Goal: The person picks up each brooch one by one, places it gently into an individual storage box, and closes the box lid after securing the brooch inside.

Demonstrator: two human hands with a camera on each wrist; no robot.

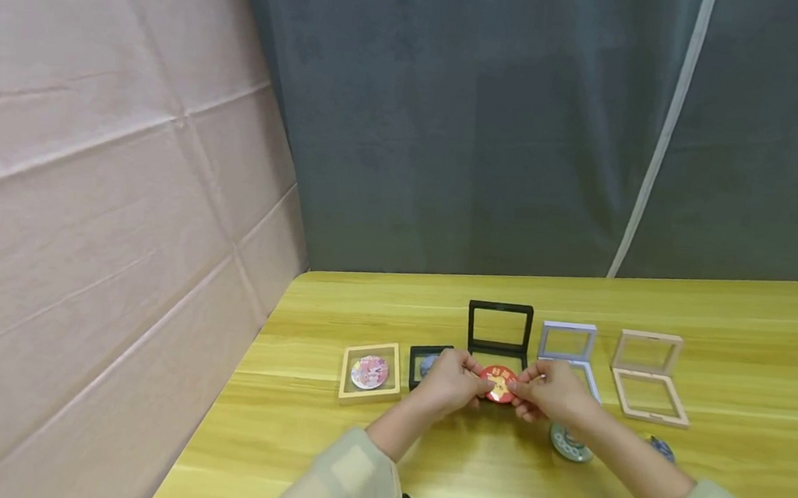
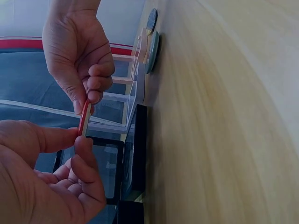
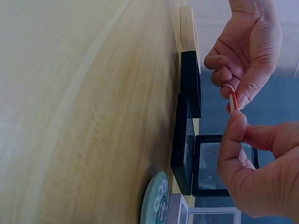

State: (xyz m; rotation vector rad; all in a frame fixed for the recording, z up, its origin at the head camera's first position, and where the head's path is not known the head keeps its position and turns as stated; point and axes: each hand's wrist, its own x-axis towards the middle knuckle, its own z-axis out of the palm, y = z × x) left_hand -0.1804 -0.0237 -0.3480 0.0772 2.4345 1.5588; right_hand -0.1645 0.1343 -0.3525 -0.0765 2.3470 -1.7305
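Note:
A round red badge (image 1: 498, 383) with a yellow figure is pinched at its two sides, above the near half of an opened black display frame (image 1: 499, 327). My left hand (image 1: 450, 381) holds its left edge between thumb and fingertip. On the opposite edge, my right hand (image 1: 553, 392) pinches it the same way. Seen edge-on in the left wrist view, the badge (image 2: 84, 118) is thin, with a red face and a pale back. The black frame's lid stands up behind the hands, its clear film showing; its lower half is partly hidden by them.
Left of the hands lie a yellow frame (image 1: 371, 373) holding a pink badge and a smaller black frame (image 1: 420, 352) with a blue badge. To the right stand opened lilac (image 1: 568, 340) and pink (image 1: 649, 374) frames. A green badge (image 1: 570, 444) and a blue badge (image 1: 661, 448) lie nearer.

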